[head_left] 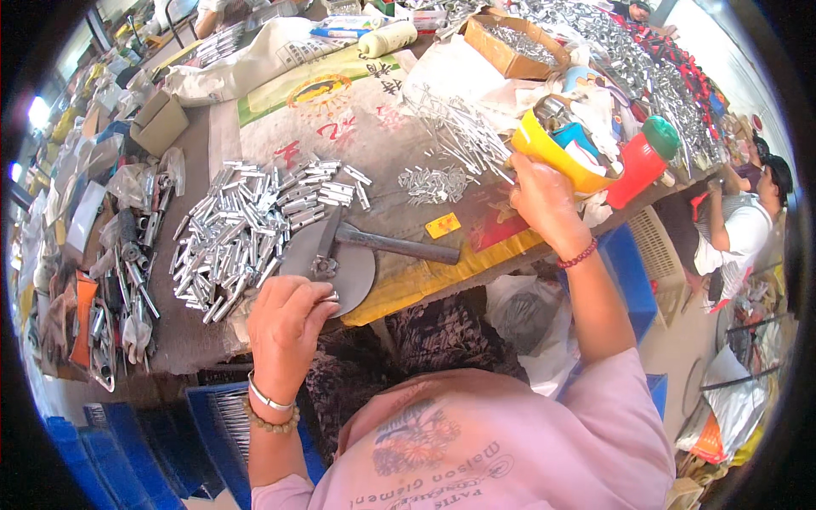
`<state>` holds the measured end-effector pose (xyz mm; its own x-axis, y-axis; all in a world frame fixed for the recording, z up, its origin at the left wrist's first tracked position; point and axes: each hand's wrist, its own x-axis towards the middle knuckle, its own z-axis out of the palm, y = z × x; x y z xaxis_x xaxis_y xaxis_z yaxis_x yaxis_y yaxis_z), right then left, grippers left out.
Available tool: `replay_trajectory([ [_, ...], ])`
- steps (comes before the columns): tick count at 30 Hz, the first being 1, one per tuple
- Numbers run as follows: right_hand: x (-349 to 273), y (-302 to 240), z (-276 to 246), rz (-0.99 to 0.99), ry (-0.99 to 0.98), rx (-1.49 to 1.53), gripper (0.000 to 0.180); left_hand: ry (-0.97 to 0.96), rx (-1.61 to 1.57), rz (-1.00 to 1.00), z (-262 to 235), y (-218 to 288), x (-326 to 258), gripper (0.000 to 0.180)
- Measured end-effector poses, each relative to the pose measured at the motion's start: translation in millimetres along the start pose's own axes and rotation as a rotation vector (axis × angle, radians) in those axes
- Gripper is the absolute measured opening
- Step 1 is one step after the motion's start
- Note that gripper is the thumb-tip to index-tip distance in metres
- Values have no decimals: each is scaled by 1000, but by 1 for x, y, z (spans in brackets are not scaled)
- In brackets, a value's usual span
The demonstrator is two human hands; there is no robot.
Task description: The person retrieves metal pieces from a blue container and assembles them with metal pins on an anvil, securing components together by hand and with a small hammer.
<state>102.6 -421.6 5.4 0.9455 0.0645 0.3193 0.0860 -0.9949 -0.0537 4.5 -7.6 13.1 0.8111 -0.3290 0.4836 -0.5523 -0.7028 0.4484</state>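
My left hand [287, 319] is closed at the table's front edge, fingertips together. A small shiny bit shows at them, too small to name. Beside it a round grey metal plate [355, 276] carries a hammer [395, 245], its handle pointing right. A pile of short silver metal tubes [229, 234] lies beyond my left hand. My right hand [548, 202] reaches to the right end of a heap of thin metal rods [463, 136], fingers bent together; what they pinch is hidden. Close by stands a yellow container [552, 153]. Small metal pieces [435, 184] lie in a heap left of my right hand.
A red bottle with a green cap [642, 161] stands at the right edge. Behind are a cardboard box of metal parts [516, 47] and a large heap of metal pieces [612, 51]. Blue crates [633, 276] sit below; another person [744, 221] works at right.
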Motion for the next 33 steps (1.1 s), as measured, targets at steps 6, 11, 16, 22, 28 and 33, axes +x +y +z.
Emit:
replay_trajectory([
  [6,-16,-26,-33,-32,-20,179,29,29,34,-172,-7,-3,-13,19],
  [11,-37,-81,-51,-133,-140,520,28,89,-50,-139,-1,-7,-14,18],
  [16,-47,-144,-39,-522,-129,652,17,105,-32,-148,4,-9,-13,16],
  [22,-44,-169,-22,-637,-16,580,15,128,13,-159,3,-13,-21,19],
  [28,-41,-173,-18,-667,16,530,13,128,4,-151,4,-15,-20,21],
  [33,-39,-173,-15,-698,33,517,10,136,-23,-149,7,-19,-21,21],
])
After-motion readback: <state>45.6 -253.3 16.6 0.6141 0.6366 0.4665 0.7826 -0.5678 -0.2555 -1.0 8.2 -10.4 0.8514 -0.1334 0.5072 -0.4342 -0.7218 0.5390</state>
